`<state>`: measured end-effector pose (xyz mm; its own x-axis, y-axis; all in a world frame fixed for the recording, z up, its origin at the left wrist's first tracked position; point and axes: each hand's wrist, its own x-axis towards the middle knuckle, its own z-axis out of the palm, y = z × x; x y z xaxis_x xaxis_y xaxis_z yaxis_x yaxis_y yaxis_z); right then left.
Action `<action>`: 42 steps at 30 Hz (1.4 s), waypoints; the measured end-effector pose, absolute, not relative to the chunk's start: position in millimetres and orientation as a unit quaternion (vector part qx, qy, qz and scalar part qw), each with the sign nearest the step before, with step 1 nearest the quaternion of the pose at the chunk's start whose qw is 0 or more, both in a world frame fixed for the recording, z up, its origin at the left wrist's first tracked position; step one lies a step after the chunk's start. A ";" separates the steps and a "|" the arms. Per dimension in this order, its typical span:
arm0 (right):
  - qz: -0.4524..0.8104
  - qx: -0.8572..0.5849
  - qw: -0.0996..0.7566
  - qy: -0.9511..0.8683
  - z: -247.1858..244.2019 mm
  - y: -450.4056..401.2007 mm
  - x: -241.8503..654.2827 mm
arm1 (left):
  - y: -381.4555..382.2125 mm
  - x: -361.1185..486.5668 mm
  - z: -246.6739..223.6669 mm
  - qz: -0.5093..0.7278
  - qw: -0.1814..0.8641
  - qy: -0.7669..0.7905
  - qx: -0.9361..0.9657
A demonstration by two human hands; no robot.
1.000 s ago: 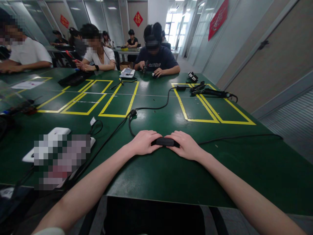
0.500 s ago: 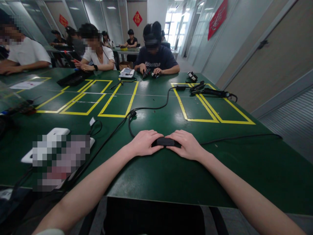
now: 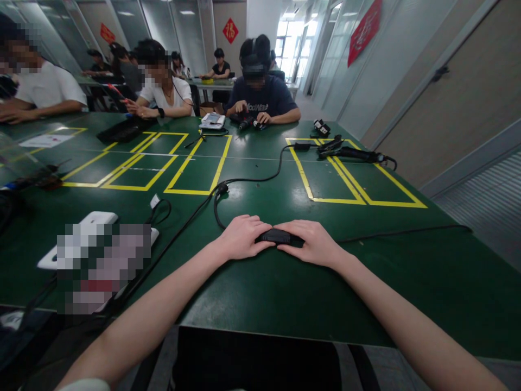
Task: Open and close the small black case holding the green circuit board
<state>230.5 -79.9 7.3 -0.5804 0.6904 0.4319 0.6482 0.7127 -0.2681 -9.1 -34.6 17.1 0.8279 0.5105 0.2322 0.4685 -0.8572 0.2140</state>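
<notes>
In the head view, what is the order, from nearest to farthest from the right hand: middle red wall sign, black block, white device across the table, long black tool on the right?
1. Black block: held in the right hand.
2. Long black tool: ahead, to the right.
3. White device: farther ahead, to the left.
4. Middle red wall sign: in the background.

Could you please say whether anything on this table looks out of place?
Slightly: the long black item lies across the yellow tape instead of inside one outline. The held black block shows no visible damage.
</notes>
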 end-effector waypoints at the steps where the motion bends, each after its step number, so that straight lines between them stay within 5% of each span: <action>1: 0.041 -0.371 0.262 -0.890 7.0 -79.8 230.7 | -34.9 -9.1 17.6 0.141 0.077 0.259 0.953; 13: -0.003 -0.357 0.260 -0.897 6.3 -81.7 232.7 | -32.8 -4.5 17.8 0.140 0.241 0.383 0.881; 25: 0.088 -0.454 0.243 -0.853 5.7 -80.7 230.6 | -30.9 -8.7 14.1 0.158 0.159 0.322 0.920; 35: 0.130 -0.374 0.240 -0.887 10.8 -86.8 224.8 | -31.6 -7.5 11.1 0.166 0.186 0.338 0.908; 42: 0.173 -0.469 0.362 -0.787 16.1 -82.9 241.9 | -34.0 -11.6 14.8 0.330 0.100 0.284 0.895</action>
